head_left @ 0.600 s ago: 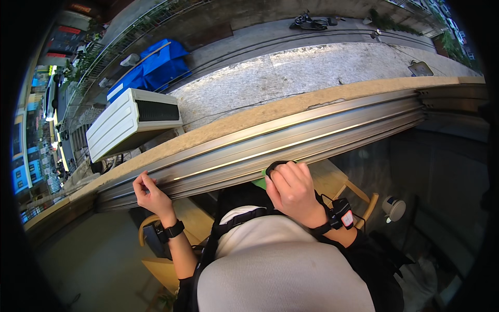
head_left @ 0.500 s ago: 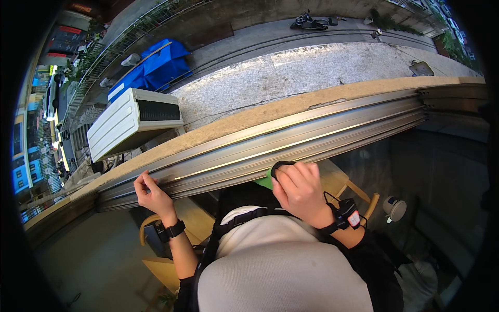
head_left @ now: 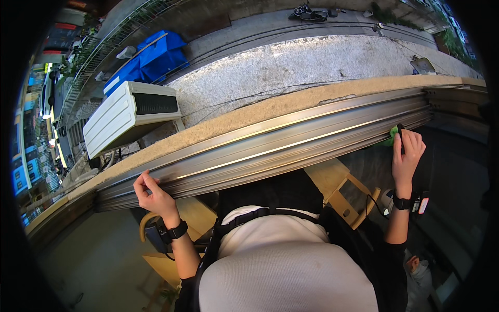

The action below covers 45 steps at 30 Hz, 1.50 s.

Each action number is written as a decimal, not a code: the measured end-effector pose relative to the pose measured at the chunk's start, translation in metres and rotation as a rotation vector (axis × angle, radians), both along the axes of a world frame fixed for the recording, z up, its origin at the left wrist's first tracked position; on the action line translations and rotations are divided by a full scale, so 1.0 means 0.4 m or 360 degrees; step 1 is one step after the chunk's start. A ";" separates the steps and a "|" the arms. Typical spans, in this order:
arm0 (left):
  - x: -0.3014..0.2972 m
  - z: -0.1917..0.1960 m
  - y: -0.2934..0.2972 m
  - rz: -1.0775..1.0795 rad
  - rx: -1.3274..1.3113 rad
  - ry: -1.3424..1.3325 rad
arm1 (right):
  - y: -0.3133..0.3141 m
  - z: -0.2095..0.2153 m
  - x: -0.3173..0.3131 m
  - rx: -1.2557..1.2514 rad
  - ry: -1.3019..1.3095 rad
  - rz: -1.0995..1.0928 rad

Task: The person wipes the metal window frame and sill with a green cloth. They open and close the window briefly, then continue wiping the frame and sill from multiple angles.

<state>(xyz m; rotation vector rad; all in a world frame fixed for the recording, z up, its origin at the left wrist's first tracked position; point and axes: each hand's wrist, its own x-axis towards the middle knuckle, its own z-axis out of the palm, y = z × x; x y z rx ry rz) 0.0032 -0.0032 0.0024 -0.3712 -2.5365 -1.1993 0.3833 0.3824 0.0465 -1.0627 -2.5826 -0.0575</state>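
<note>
My right hand [head_left: 407, 156] is closed around the black handle of a green tool [head_left: 393, 136] at the right end of the metal window track [head_left: 270, 143]. The green part lies against the track's inner edge; most of the tool is hidden by my fingers. At the left end of the track, my left hand [head_left: 154, 196] rests against the inner edge with fingers curled in and the thumb near the index finger. Nothing shows in it. Several grooves run along the track. Both wrists wear black straps with small devices.
Beyond the track runs a tan sill [head_left: 249, 113], then a rough grey ledge [head_left: 270, 65] with a white air-conditioner unit [head_left: 112, 114] and a blue tarp [head_left: 156, 57]. Inside, wooden chairs [head_left: 332, 182] stand below. Another person's hand [head_left: 413, 263] shows at lower right.
My right hand has slid along the track from the middle to its right end, with the green tool in it. My left hand has stayed in place.
</note>
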 end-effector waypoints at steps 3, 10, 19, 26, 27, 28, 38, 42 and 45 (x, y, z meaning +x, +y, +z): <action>0.000 0.003 -0.002 -0.0002 0.0007 -0.0003 | -0.017 -0.007 0.000 -0.0172 0.0159 0.0050; 0.000 0.002 0.000 -0.0033 -0.0013 0.0001 | -0.191 -0.007 -0.136 -0.0559 0.0353 0.0386; 0.004 0.006 0.008 -0.0037 0.0035 -0.0029 | -0.445 -0.023 -0.385 -0.0943 0.0556 0.0869; 0.003 0.009 0.010 -0.0073 0.0038 0.0011 | -0.443 0.059 -0.281 -0.1202 0.1009 0.0380; 0.004 0.009 0.010 -0.0082 0.0044 0.0010 | -0.443 0.078 -0.255 -0.1370 0.1050 0.0181; 0.004 0.010 0.011 -0.0063 0.0071 -0.0019 | -0.436 0.091 -0.238 -0.1370 0.1097 0.0158; 0.007 0.008 0.005 -0.0246 0.0091 0.0131 | -0.397 0.117 -0.157 -0.1533 0.0758 0.0586; 0.006 0.011 -0.001 -0.0267 0.0148 0.0149 | -0.369 0.119 -0.135 -0.1439 0.0426 0.0484; 0.008 0.006 -0.005 -0.0261 0.0149 0.0124 | -0.352 0.122 -0.119 -0.1414 0.0392 0.0433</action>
